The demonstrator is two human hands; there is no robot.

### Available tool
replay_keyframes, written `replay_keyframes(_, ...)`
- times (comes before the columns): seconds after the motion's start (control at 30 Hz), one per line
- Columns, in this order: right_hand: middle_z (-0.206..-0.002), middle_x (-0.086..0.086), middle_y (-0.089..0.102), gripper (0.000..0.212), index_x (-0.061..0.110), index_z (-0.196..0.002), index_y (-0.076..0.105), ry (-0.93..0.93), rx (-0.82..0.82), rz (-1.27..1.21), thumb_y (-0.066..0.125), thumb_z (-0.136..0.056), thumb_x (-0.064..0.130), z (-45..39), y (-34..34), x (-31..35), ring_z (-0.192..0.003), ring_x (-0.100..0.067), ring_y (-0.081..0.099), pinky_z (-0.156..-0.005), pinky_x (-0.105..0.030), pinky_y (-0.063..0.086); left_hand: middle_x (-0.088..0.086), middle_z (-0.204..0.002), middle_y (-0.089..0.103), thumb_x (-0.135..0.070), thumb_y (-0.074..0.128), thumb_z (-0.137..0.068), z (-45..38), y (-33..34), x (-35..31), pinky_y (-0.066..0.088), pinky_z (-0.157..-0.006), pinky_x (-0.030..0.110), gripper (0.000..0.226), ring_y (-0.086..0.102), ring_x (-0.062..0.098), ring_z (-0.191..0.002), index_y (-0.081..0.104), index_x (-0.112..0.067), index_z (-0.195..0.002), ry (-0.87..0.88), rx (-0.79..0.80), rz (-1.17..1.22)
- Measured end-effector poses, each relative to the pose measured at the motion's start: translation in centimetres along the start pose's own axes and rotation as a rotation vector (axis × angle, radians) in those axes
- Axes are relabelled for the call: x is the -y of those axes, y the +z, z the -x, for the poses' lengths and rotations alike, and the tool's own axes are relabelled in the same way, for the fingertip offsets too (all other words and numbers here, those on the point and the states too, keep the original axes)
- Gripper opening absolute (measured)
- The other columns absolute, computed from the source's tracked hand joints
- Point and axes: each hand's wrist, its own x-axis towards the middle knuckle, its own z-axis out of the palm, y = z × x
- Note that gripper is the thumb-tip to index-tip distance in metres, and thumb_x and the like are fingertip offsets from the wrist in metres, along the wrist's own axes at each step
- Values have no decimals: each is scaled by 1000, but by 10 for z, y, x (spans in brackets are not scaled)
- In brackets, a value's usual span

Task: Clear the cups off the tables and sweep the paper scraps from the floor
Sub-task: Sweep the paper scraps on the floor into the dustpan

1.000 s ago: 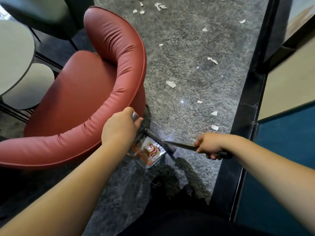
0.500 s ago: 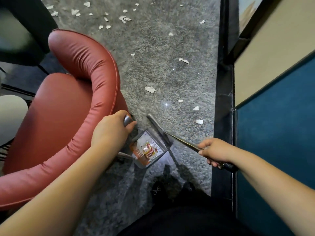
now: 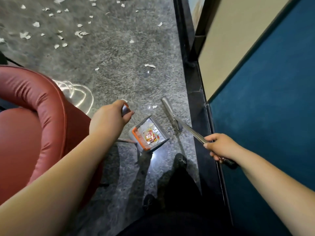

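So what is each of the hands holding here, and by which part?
Left hand grips the top of the dustpan handle; right hand grips the broom pole near its dark upper end.

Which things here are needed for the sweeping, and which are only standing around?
For the job: dustpan, broom, paper scraps, left hand on the dustpan handle, right hand on the broom handle.

Not part: red chair, blue panel.
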Motion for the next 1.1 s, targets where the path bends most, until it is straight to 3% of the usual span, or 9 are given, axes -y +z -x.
replay_keyframes(0.17,-55,-10,54,12,10,-105,59,59,-25,-18,56,-94,7,-54,-57,6,-28,-11,44,-31,-16,35,15,-87,68,-45,65,-88,-74,22,-38,39,-61,33,30,64,37,-83,63,-20,-104,8,60,-35)
replay_keyframes(0.33,-61,-11,52,1,11,-93,55,94,-11,71,54,-94,12,-110,-104,21,-41,-18,47,-39,-22,36,11,-80,67,-45,65,-89,-134,41,-67,42,-58,33,28,62,34,-74,62,-19,-99,35,116,-94)
replay_keyframes(0.47,-58,-12,51,15,7,-83,52,89,75,240,46,-96,12,-143,-130,39,-48,-23,47,-44,-25,37,9,-75,65,-45,63,-90,-163,50,-80,40,-55,32,28,60,33,-69,59,-19,-99,53,132,-149)
replay_keyframes(0.63,-43,-5,55,21,2,-71,53,68,242,511,40,-88,1,-168,-131,63,-39,-16,53,-49,-23,43,9,-77,66,-45,64,-89,-182,56,-89,40,-56,32,27,62,34,-72,58,-20,-97,62,128,-155)
replay_keyframes(0.7,-38,-2,53,20,-1,-75,58,53,295,545,41,-88,1,-170,-128,69,-42,-18,53,-47,-21,42,9,-77,66,-45,64,-89,-186,57,-94,38,-56,31,26,63,34,-73,59,-21,-96,51,123,-161)
replay_keyframes(0.83,-49,-6,55,29,-12,-104,63,45,402,544,44,-94,7,-160,-129,75,-38,-16,47,-37,-17,39,10,-80,67,-45,64,-88,-191,58,-100,38,-57,31,26,64,35,-74,59,-21,-97,35,125,-169)
replay_keyframes(0.93,-58,-11,54,29,-5,-119,56,59,431,384,50,-96,12,-153,-135,73,-43,-17,46,-38,-20,39,8,-75,65,-45,64,-89,-194,57,-100,38,-55,30,26,62,33,-69,58,-21,-96,35,124,-172)
replay_keyframes(1.03,-60,-10,52,32,10,-128,50,100,390,180,53,-97,11,-142,-138,65,-37,-11,45,-34,-18,36,-2,-65,53,-46,64,-88,-191,55,-97,35,-51,28,26,48,24,-57,58,-22,-96,29,110,-174)
replay_keyframes(1.1,-59,-8,51,32,14,-128,50,92,393,157,52,-97,11,-133,-136,60,-33,-8,44,-33,-17,35,1,-67,60,-46,66,-88,-187,50,-88,35,-51,28,26,47,23,-57,60,-23,-97,17,99,-152)
